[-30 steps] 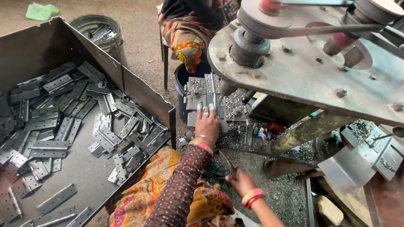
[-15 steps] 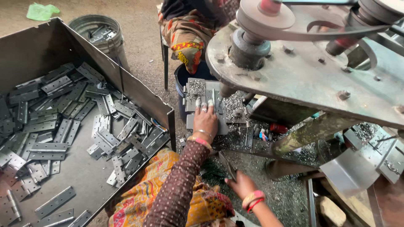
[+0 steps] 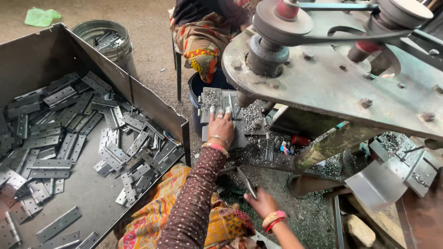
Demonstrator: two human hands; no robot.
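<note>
My left hand (image 3: pixel 220 124) lies flat on a grey metal hinge plate (image 3: pixel 228 102) on the bed of the drilling machine, fingers pressed on it under the spindle (image 3: pixel 243 98). Lower down, my right hand (image 3: pixel 261 201) is closed on a thin metal lever (image 3: pixel 244 180) that sticks up to the left. Metal shavings (image 3: pixel 253 115) cover the bed around the plate. My sleeve is dark with small dots, and both wrists carry bangles.
A large grey metal bin (image 3: pixel 152 102) at left holds several hinges (image 3: pixel 69 138). A round bucket (image 3: pixel 102 37) with more parts stands behind it. Another person (image 3: pixel 203 34) sits on a stool opposite. The machine's pulley head (image 3: pixel 323 69) overhangs at right.
My left hand slid slightly forward on the plate toward the spindle. My right hand stayed low at the lever. The view shifted a little.
</note>
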